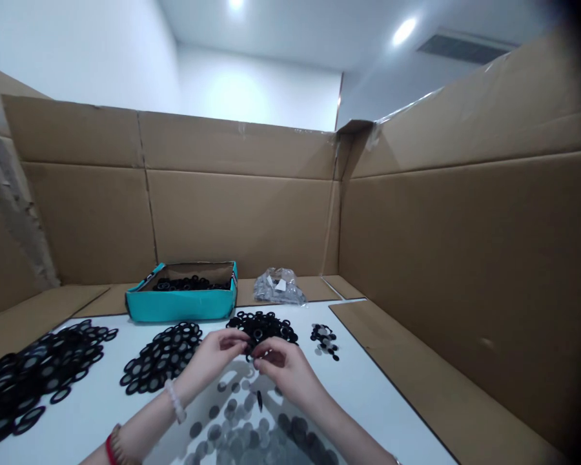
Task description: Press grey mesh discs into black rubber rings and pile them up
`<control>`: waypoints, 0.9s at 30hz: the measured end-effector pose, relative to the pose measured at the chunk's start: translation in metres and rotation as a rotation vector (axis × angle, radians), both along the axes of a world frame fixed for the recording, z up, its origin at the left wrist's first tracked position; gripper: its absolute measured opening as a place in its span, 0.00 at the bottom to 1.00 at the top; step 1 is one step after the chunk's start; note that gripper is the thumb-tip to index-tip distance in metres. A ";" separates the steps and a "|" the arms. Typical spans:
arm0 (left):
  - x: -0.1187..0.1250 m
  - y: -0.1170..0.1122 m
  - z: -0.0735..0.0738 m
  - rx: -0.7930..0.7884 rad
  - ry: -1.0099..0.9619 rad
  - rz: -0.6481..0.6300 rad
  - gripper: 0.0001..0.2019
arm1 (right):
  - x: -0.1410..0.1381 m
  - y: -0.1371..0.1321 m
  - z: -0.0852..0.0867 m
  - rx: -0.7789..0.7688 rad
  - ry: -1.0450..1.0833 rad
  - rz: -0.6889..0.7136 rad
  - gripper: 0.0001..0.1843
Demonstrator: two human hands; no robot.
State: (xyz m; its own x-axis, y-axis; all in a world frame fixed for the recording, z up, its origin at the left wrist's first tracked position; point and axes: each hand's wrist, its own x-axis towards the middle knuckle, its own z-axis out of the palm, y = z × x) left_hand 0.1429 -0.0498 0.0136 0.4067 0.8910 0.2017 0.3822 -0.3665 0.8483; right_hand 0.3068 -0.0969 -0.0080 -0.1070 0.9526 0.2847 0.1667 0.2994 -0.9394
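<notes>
Left hand (217,357) and right hand (283,373) nearly met, fingers pinched on what looked like a black rubber ring (250,352) by the central ring pile (261,329) on the white tabletop (361,381); separate heaps (162,358) kept rings apart, more in a teal box (181,309).

Black rings (161,358) with grey centres; teal box (181,310).

Tall corrugated cardboard panels (237,206) line two sides. Above them, white walls (256,84) meet a pale ceiling (295,32) with round downlights (404,31) and a slatted vent (465,48).
</notes>
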 end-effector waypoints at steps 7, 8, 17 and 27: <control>-0.003 -0.039 0.007 -0.232 -0.281 -0.015 0.10 | -0.005 -0.003 -0.001 -0.149 0.233 0.066 0.17; -0.004 -0.040 0.006 -0.232 -0.293 -0.025 0.11 | -0.005 -0.003 -0.003 -0.157 0.227 0.083 0.17; -0.004 -0.032 -0.017 -0.250 -0.383 0.067 0.12 | -0.010 -0.007 -0.005 -0.188 0.127 0.078 0.22; -0.005 -0.048 0.003 -0.273 -0.433 -0.061 0.12 | -0.009 -0.020 0.015 -0.072 0.025 0.058 0.18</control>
